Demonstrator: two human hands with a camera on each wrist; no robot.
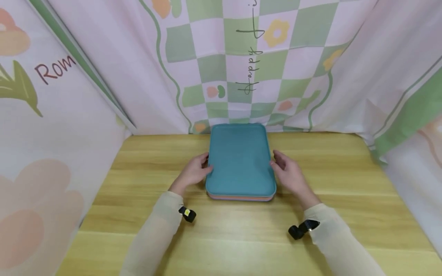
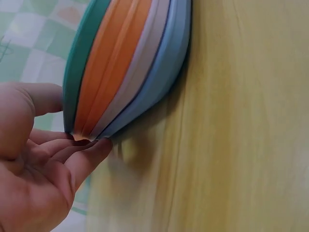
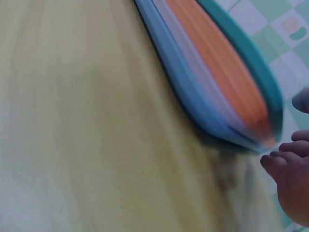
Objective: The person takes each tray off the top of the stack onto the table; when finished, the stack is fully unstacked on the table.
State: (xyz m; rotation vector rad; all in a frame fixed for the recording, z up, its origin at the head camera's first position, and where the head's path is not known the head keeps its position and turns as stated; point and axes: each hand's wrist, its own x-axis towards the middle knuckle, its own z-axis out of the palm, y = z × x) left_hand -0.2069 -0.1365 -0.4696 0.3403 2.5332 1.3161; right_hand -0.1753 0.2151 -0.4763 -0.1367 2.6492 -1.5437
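Observation:
A stack of flat, rounded-corner rectangular trays (image 1: pixel 239 159) lies on the wooden table, with a plain teal face on top. In the left wrist view its side (image 2: pixel 116 63) shows teal, orange, lilac and blue layers. My left hand (image 1: pixel 193 170) grips the stack's left edge, thumb at the teal top and fingertips along the lower layers. By the right edge is my right hand (image 1: pixel 288 170), its fingers loosely bent. In the right wrist view a small gap separates my right fingertips (image 3: pixel 275 164) from the stack. Its underside is hidden.
The wooden table (image 1: pixel 321 168) extends on both sides and in front of the stack. A green-and-white checked curtain (image 1: pixel 210 73) hangs close behind the stack's far edge. Printed cloth (image 1: pixel 51 126) borders the left side. A small black camera (image 1: pixel 188 214) sits on the left wrist.

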